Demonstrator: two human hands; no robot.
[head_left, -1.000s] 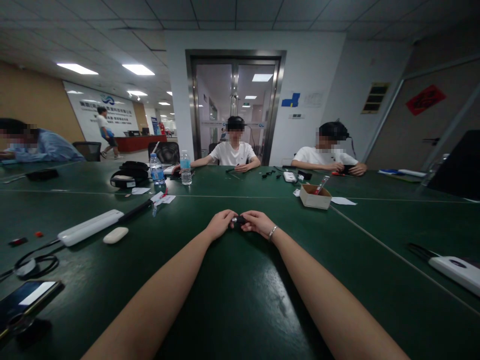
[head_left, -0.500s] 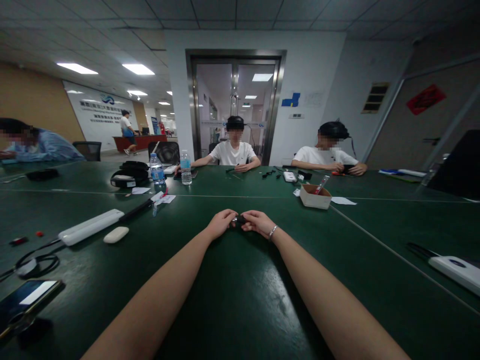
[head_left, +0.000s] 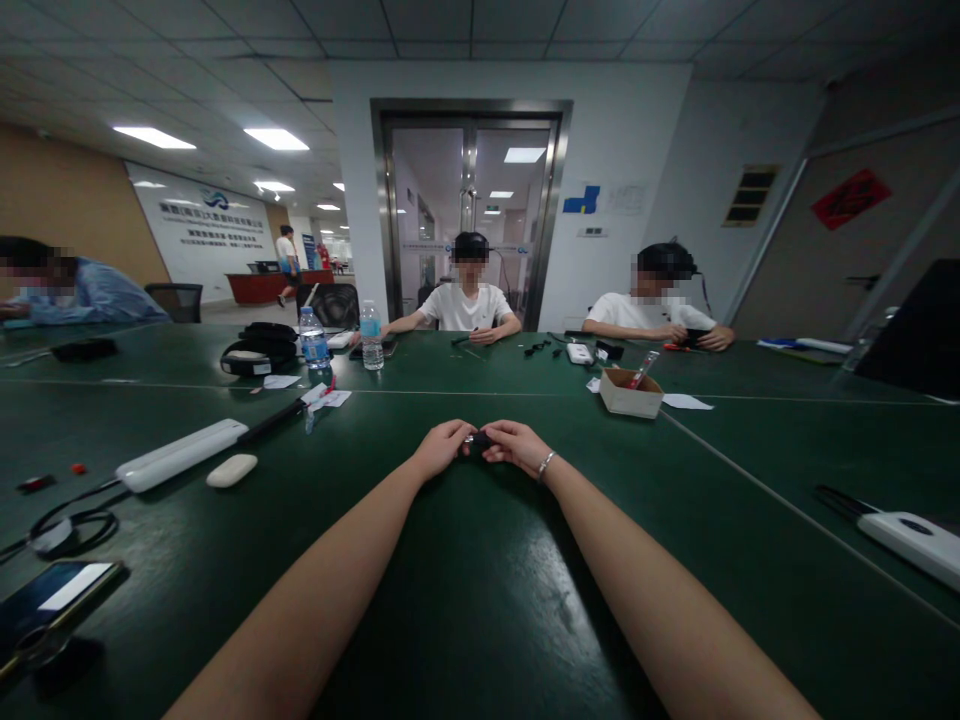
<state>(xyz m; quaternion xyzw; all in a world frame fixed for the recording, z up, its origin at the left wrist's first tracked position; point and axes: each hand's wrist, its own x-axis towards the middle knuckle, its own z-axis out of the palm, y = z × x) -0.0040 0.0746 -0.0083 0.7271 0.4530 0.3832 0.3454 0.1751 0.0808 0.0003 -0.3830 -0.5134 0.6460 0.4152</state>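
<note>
Both forearms are bare and sleeveless, with a thin silver bracelet [head_left: 546, 463] on the right wrist.

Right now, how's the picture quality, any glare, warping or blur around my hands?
Head view: wide-angle warping bends the ceiling and table edges outward; ceiling lights throw a pale glare patch on the green table. The left hand and right hand look fairly sharp, but the small dark object between them is too small and dim to identify. The corners fall darker.

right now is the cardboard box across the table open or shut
Open: the cardboard box has no lid on top, and a red-and-white item sticks out of it.
</note>
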